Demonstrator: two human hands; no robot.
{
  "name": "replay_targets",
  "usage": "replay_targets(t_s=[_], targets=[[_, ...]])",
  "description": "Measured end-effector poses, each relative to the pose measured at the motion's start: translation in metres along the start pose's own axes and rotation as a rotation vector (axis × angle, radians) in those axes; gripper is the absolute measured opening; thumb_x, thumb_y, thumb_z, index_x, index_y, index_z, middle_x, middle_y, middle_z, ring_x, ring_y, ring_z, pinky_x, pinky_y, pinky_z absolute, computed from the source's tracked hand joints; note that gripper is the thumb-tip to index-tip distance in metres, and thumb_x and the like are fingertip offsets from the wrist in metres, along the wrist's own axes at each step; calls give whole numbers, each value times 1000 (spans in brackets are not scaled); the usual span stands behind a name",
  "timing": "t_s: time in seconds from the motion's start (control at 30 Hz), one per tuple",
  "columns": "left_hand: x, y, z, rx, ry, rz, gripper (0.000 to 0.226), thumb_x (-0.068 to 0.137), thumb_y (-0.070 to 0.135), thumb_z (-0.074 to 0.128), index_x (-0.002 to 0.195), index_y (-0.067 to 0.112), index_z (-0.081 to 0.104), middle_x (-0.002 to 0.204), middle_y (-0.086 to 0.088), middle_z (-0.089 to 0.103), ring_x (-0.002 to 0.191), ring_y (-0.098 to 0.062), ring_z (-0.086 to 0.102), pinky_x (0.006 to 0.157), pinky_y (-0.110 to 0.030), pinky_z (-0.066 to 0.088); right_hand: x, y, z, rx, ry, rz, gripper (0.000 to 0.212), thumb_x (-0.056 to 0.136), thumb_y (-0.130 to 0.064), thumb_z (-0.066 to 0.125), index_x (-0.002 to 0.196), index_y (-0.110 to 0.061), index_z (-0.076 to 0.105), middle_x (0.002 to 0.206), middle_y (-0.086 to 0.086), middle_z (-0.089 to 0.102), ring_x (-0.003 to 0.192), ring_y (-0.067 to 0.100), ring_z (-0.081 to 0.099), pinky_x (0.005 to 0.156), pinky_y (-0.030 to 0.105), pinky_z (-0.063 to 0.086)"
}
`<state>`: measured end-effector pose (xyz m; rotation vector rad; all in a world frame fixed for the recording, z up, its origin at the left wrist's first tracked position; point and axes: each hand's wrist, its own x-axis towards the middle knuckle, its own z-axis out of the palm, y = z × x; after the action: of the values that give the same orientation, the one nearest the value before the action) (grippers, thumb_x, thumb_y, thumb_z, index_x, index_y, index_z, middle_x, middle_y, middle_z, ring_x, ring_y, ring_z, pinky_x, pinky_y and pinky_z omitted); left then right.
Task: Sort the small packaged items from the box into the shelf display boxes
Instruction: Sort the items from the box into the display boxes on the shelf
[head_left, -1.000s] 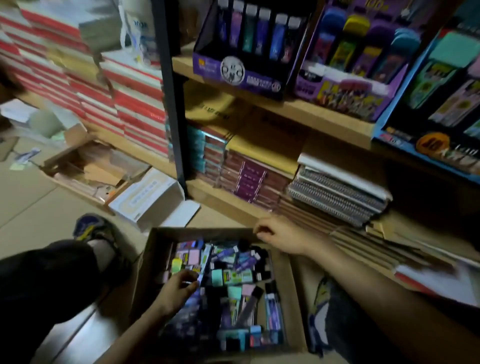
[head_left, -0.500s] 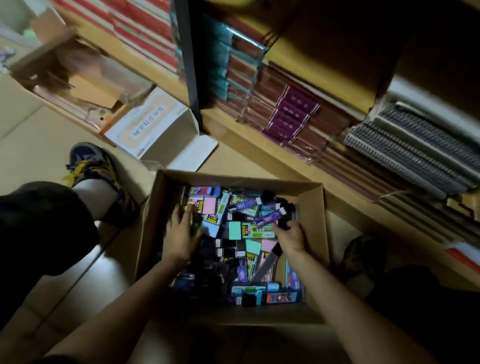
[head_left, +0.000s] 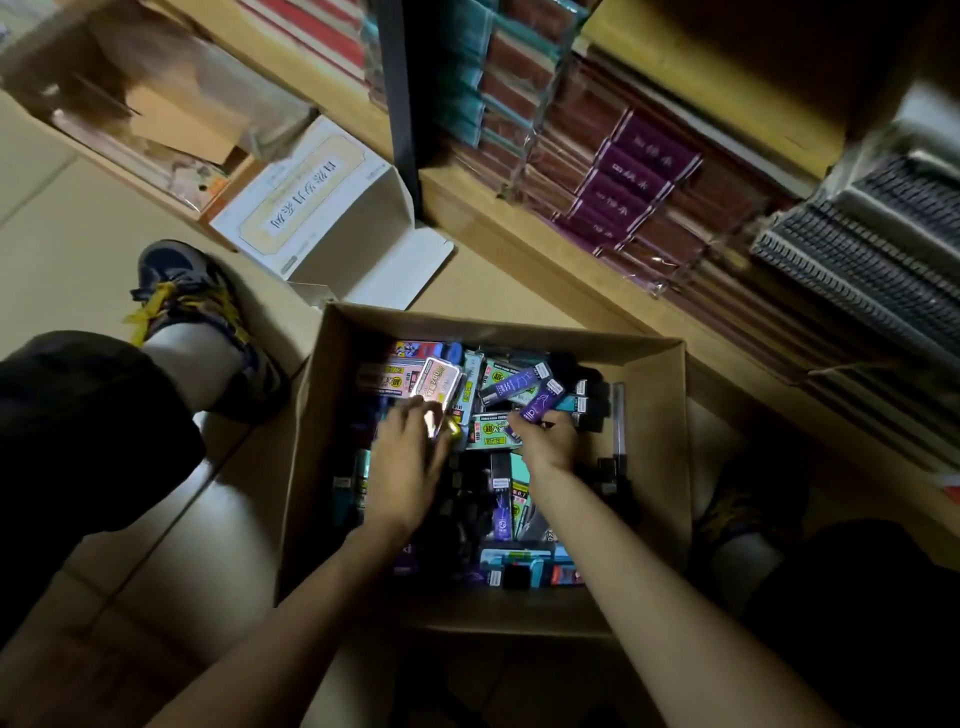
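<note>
Now, packets (head_left: 493, 432): many small packaged items, green, purple, pink, teal and black, lie jumbled in the box, covering its bottom.
Box (head_left: 332, 415): open brown cardboard, standing on the floor between the person's legs.
Pink packet (head_left: 436, 382): on top of the heap near the box's far left corner, catching glare.
Left hand (head_left: 410, 452): inside the box, fingers close together on the near end of the pink packet; whether they pinch it or only touch it, cannot tell.
Purple packet (head_left: 543, 404): slanted across the heap toward the box's far right.
Right hand (head_left: 550, 441): inside the box, just right of the left hand, fingers curled round the near end of the purple packet.
Shoe (head_left: 182, 291): dark with yellow laces, left of the box.
White carton (head_left: 311, 202): open, printed on top, just beyond the box's far left corner.
Shelf (head_left: 545, 249): wooden, running past the far side of the box.
Purple books (head_left: 639, 171): stacked on the shelf, beyond the box.
Spiral notebooks (head_left: 857, 270): stacked on the shelf, far right of the box.
</note>
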<state>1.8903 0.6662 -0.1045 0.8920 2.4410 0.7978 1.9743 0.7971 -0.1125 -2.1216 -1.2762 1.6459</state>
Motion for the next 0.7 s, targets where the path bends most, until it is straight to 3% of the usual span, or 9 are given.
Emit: replay_targets(t_s=[0.13,0.2,0.27,0.3,0.33,0.4,0.5,0.6,0.7], targets=[[23,-14,-9,-203,35,-305,42,84,23,69,118,4,52,120,-18,47,103,-27,50,93,-29,37,1,1,-7,30,-36,3,27,78,-6,73,94,-13,53,110,17,64,83,21,56,76,32,48],[26,-13,-8,-381,-21,-402,45,81,19,73,117,7,48,107,-15,52,93,-26,55,87,-35,48,0,3,-10,73,-101,47,29,80,-9,72,107,-7,59,114,15,64,88,20,58,78,29,47],[26,-7,-6,-535,-71,-479,42,80,16,74,108,11,43,89,-7,55,82,-25,57,67,-33,55,-1,4,-14,97,-164,107,44,82,-12,71,122,-3,55,117,14,62,88,19,56,72,25,45],[26,-4,-5,-590,-104,-511,42,79,15,74,104,11,40,82,-3,53,76,-23,56,58,-29,53,0,5,-15,111,-190,129,42,82,-12,71,120,-4,56,116,13,62,82,16,54,66,22,42],[26,0,-3,-606,-141,-529,42,79,15,75,101,11,39,79,0,50,72,-21,55,53,-26,51,0,4,-17,126,-217,142,33,82,-11,70,112,-6,59,111,11,62,78,14,53,64,21,40],[27,5,0,-564,-218,-530,42,77,18,77,96,10,40,77,2,48,69,-15,53,59,-29,49,0,1,-20,162,-253,165,14,83,-7,68,94,-12,61,99,7,64,82,15,56,72,22,43],[34,12,-2,-521,-328,-528,33,77,20,77,85,11,46,75,3,53,63,-8,49,56,-22,43,0,-3,-24,241,-295,210,36,83,-1,65,118,-5,56,117,12,62,109,26,58,89,32,46],[42,16,-4,-475,-452,-479,22,76,17,78,74,8,58,67,3,55,52,-3,47,42,-11,36,-2,-3,-27,242,-329,209,51,83,1,64,131,-2,47,126,16,59,109,27,59,89,34,48],[42,19,-3,-578,-506,-505,28,77,1,73,101,-3,60,88,-7,61,61,-2,53,47,-4,42,-3,4,-35,237,-337,203,54,83,1,65,133,-4,45,130,15,56,115,28,57,96,36,47]])
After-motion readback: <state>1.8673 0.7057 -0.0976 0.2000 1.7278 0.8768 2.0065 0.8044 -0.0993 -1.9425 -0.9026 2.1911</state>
